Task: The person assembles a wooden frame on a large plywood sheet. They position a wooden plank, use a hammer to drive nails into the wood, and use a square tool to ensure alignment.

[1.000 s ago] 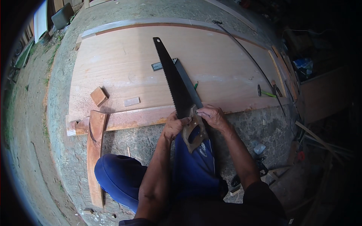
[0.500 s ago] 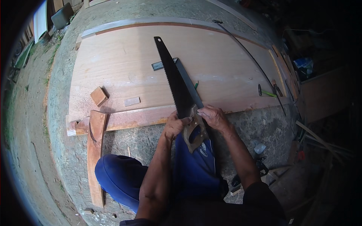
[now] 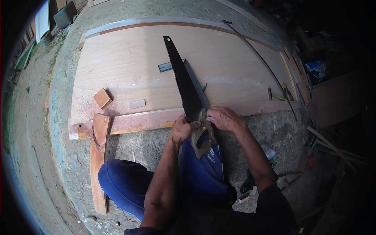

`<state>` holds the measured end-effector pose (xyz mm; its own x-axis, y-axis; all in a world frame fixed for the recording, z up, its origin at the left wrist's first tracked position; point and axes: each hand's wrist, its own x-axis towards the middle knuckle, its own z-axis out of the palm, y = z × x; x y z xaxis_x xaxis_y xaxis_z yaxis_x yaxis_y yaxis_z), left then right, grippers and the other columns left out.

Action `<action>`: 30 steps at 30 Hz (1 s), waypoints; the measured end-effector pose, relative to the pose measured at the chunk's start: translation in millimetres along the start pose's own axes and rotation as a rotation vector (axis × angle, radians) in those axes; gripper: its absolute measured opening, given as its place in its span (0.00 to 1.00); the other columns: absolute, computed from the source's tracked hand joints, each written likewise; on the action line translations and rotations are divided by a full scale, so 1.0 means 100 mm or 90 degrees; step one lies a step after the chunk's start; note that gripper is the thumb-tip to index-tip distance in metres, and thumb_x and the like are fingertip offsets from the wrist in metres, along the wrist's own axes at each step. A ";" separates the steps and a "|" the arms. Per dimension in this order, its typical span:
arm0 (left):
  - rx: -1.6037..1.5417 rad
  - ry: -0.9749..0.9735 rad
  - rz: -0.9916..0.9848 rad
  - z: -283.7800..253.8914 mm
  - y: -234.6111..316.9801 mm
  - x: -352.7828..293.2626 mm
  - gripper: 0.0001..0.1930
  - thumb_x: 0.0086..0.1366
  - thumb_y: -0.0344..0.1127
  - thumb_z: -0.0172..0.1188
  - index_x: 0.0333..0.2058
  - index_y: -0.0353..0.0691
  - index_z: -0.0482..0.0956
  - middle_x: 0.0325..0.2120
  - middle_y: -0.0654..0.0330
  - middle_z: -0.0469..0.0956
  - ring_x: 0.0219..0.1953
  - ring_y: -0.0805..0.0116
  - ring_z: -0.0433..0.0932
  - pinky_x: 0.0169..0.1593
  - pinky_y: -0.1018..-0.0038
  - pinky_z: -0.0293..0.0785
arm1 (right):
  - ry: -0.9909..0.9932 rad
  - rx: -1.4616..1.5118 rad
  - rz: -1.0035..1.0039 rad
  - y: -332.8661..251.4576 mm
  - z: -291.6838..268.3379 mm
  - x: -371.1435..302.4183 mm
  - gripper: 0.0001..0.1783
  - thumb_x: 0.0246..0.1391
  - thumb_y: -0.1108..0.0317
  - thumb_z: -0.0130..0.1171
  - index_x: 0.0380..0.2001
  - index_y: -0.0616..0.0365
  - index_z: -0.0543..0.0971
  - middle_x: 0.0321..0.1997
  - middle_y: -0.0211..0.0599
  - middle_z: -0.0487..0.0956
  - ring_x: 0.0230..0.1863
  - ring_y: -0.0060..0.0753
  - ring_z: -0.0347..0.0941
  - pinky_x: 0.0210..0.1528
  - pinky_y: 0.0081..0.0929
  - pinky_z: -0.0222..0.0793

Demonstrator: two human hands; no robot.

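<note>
A hand saw (image 3: 183, 84) with a black blade and a worn wooden handle points away from me, toothed edge to the left. My left hand (image 3: 182, 128) is closed around the heel of its blade, by the handle. At the handle's upper right, my right hand (image 3: 224, 118) pinches with thumb and forefinger; whatever small thing is in the pinch is too hidden to name. Partly behind the blade, a try square (image 3: 166, 67) lies on the wooden panel (image 3: 121, 58). A green pencil-like stick (image 3: 204, 87) rests beside it.
A wood block (image 3: 103, 98) and a small pale piece (image 3: 137, 104) lie on the panel's left. One curved board (image 3: 99, 156) leans against its near edge. At right are a long dark bar (image 3: 258, 58) and a green-handled hammer (image 3: 277, 96). Wood scraps lie on the concrete.
The saw's tip has swung slightly to the right. Both hands stay at the handle, and my right forearm has shifted a little to the right.
</note>
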<state>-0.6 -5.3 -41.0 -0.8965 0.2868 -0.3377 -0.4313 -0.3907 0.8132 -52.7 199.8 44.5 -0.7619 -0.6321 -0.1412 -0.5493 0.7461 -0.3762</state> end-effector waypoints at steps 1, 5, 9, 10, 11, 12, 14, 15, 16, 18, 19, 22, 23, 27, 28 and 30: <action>0.004 0.001 -0.001 0.00 0.00 0.00 0.19 0.56 0.24 0.64 0.48 0.34 0.80 0.39 0.60 0.83 0.40 0.70 0.79 0.48 0.73 0.74 | -0.015 -0.027 -0.005 -0.04 -0.04 0.01 0.08 0.58 0.66 0.61 0.32 0.59 0.75 0.33 0.44 0.76 0.39 0.54 0.77 0.40 0.48 0.73; 0.014 -0.003 -0.011 0.00 0.04 -0.01 0.19 0.56 0.24 0.64 0.48 0.34 0.80 0.39 0.60 0.83 0.41 0.69 0.79 0.49 0.73 0.74 | -0.053 -0.071 0.000 -0.10 -0.10 0.05 0.09 0.59 0.66 0.61 0.34 0.58 0.74 0.35 0.43 0.77 0.41 0.53 0.77 0.42 0.46 0.73; 0.011 0.002 -0.015 0.05 0.12 -0.06 0.19 0.57 0.24 0.64 0.48 0.34 0.80 0.39 0.59 0.83 0.42 0.69 0.79 0.50 0.73 0.74 | -0.007 -0.032 -0.007 -0.10 -0.12 0.03 0.07 0.57 0.69 0.62 0.37 0.58 0.76 0.36 0.44 0.77 0.39 0.55 0.77 0.40 0.47 0.72; 0.005 0.001 -0.018 0.06 0.14 -0.06 0.19 0.57 0.24 0.64 0.49 0.34 0.80 0.40 0.59 0.83 0.42 0.69 0.79 0.50 0.72 0.74 | 0.007 0.005 -0.014 -0.10 -0.11 0.03 0.07 0.57 0.70 0.62 0.37 0.58 0.76 0.36 0.44 0.78 0.39 0.54 0.77 0.41 0.46 0.72; 0.007 0.001 -0.015 0.05 0.12 -0.06 0.19 0.57 0.25 0.64 0.49 0.34 0.80 0.40 0.59 0.83 0.43 0.69 0.79 0.50 0.72 0.74 | 0.022 0.043 -0.021 -0.09 -0.10 0.04 0.07 0.56 0.71 0.62 0.38 0.58 0.77 0.36 0.44 0.78 0.39 0.54 0.77 0.41 0.45 0.73; 0.008 0.002 -0.013 0.05 0.10 -0.05 0.19 0.57 0.25 0.65 0.49 0.34 0.80 0.40 0.59 0.83 0.43 0.69 0.79 0.50 0.72 0.74 | 0.021 0.047 -0.022 -0.08 -0.08 0.03 0.07 0.56 0.71 0.62 0.38 0.58 0.78 0.36 0.44 0.79 0.40 0.54 0.78 0.41 0.45 0.73; 0.002 0.005 0.000 0.03 0.06 -0.03 0.17 0.57 0.25 0.65 0.47 0.35 0.80 0.37 0.61 0.82 0.40 0.70 0.79 0.48 0.72 0.74 | 0.020 0.057 -0.027 -0.03 -0.01 0.02 0.07 0.56 0.73 0.62 0.39 0.59 0.79 0.36 0.44 0.79 0.40 0.53 0.78 0.41 0.44 0.73; -0.006 0.005 0.009 0.03 0.04 -0.02 0.16 0.57 0.25 0.65 0.45 0.35 0.80 0.35 0.62 0.82 0.38 0.71 0.78 0.45 0.73 0.74 | 0.031 0.062 -0.027 -0.01 0.02 0.02 0.07 0.55 0.73 0.62 0.38 0.59 0.79 0.36 0.45 0.79 0.40 0.53 0.78 0.40 0.43 0.73; -0.015 0.004 0.018 0.03 0.03 -0.01 0.14 0.56 0.25 0.65 0.43 0.36 0.80 0.33 0.63 0.81 0.35 0.72 0.77 0.43 0.73 0.74 | 0.042 0.068 -0.026 0.00 0.04 0.01 0.06 0.55 0.73 0.62 0.37 0.60 0.79 0.35 0.45 0.79 0.40 0.52 0.78 0.40 0.43 0.73; -0.006 0.005 0.021 0.03 0.02 -0.01 0.14 0.56 0.26 0.65 0.43 0.36 0.80 0.33 0.63 0.81 0.36 0.72 0.77 0.43 0.73 0.74 | 0.051 0.075 -0.021 0.01 0.06 0.00 0.05 0.56 0.73 0.62 0.36 0.61 0.79 0.35 0.46 0.80 0.40 0.52 0.79 0.40 0.43 0.74; -0.002 0.004 0.023 0.04 0.03 -0.01 0.14 0.56 0.26 0.65 0.43 0.36 0.80 0.34 0.63 0.81 0.36 0.72 0.77 0.43 0.73 0.74 | 0.050 0.076 -0.017 0.01 0.05 0.00 0.05 0.56 0.73 0.62 0.36 0.60 0.79 0.35 0.46 0.80 0.40 0.52 0.79 0.40 0.44 0.74; 0.023 -0.010 -0.001 0.01 0.05 -0.02 0.18 0.58 0.26 0.65 0.49 0.34 0.80 0.39 0.60 0.83 0.42 0.70 0.78 0.50 0.73 0.73 | 0.056 0.084 -0.014 -0.02 0.03 0.02 0.05 0.56 0.71 0.63 0.34 0.61 0.79 0.34 0.47 0.80 0.38 0.53 0.80 0.39 0.44 0.75; 0.015 -0.005 0.001 0.01 0.04 -0.02 0.18 0.58 0.26 0.65 0.49 0.34 0.80 0.39 0.60 0.83 0.42 0.70 0.78 0.49 0.73 0.73 | 0.059 0.088 -0.015 -0.03 0.03 0.02 0.06 0.56 0.71 0.63 0.34 0.62 0.79 0.33 0.48 0.80 0.38 0.54 0.80 0.39 0.44 0.75; 0.025 0.008 0.009 0.03 0.03 -0.02 0.18 0.57 0.26 0.64 0.49 0.33 0.80 0.39 0.60 0.83 0.41 0.70 0.78 0.49 0.73 0.74 | 0.081 0.068 -0.015 0.04 0.11 -0.01 0.08 0.57 0.68 0.65 0.31 0.62 0.79 0.30 0.49 0.80 0.37 0.55 0.80 0.38 0.45 0.75; 0.037 0.008 0.010 0.03 0.04 -0.02 0.19 0.58 0.26 0.64 0.49 0.33 0.80 0.39 0.60 0.83 0.41 0.70 0.78 0.49 0.73 0.74 | 0.084 0.059 -0.006 0.04 0.11 -0.02 0.09 0.57 0.68 0.65 0.31 0.62 0.78 0.30 0.49 0.80 0.37 0.55 0.80 0.37 0.45 0.75; 0.039 0.005 0.003 0.04 0.07 -0.03 0.19 0.58 0.26 0.64 0.49 0.33 0.79 0.39 0.60 0.83 0.41 0.70 0.79 0.49 0.73 0.74 | 0.085 0.031 0.000 0.03 0.11 -0.03 0.10 0.58 0.66 0.64 0.30 0.62 0.78 0.30 0.48 0.80 0.36 0.55 0.80 0.37 0.46 0.75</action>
<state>-0.7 -5.7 -32.9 -0.8994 0.2787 -0.3368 -0.4201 -0.3383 0.8420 -48.9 201.6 33.7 -0.8023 -0.5966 -0.0191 -0.5348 0.7327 -0.4209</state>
